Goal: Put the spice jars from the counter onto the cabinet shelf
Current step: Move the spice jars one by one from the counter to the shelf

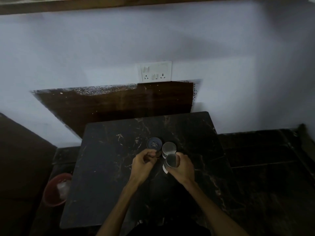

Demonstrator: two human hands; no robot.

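Two hands work at the dark counter point(105, 167): my right hand point(181, 166) grips a silver-lidded jar point(171, 161), my left hand point(144, 161) curls fingers beside the blue-lidded jar point(154, 143), grasp unclear. Another silver-lidded jar point(169, 148) stands between. I judge pickup underway; next, lift toward the shelf point(102, 5) above.

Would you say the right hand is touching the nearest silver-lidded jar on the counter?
Touching. In the head view, the right hand has its fingers curled round the nearest silver-lidded jar, covering its right side, with no gap visible between them.
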